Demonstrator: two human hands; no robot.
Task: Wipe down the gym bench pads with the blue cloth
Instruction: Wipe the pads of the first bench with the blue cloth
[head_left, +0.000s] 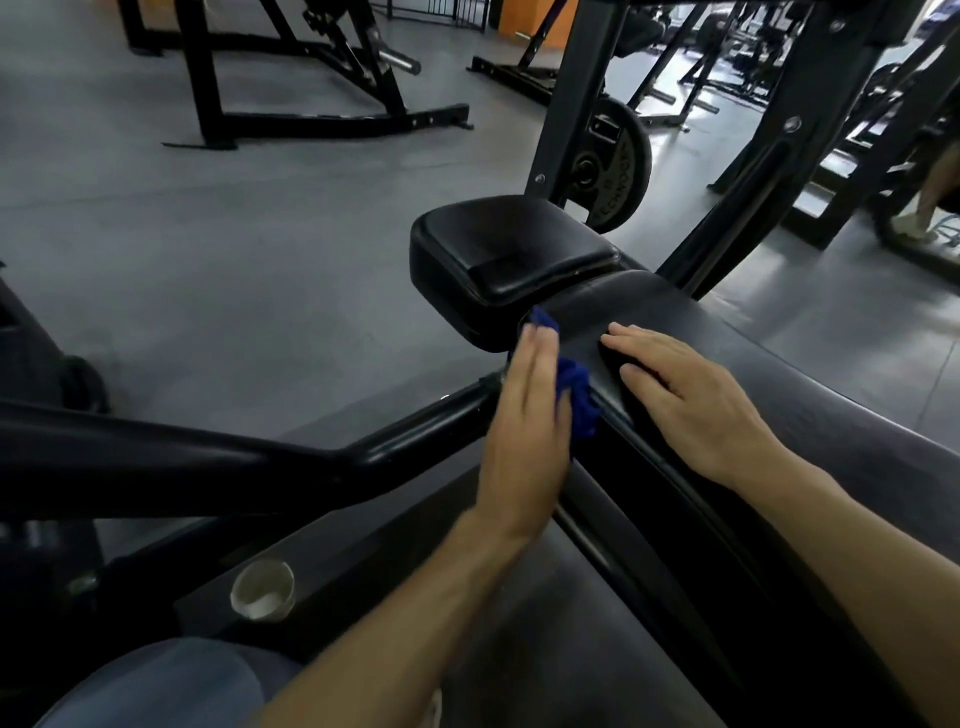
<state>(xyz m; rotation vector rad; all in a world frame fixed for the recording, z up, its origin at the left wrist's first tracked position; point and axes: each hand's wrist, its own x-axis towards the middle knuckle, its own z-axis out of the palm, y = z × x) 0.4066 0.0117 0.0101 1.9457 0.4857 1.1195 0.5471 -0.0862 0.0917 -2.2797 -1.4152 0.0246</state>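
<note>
At centre frame our left hand (524, 415), fingers straight, presses the cloth (576, 395) to the pad (779, 415) edge while our right hand (691, 395) lies spread on top; soft, light and bunched, the cloth likely handles best under a flat palm.

The blue cloth (574, 387) is bunched up in the middle of the frame, against the side edge of the long black bench pad (779, 415). A smaller black seat pad (509, 249) sits just above it.
</note>
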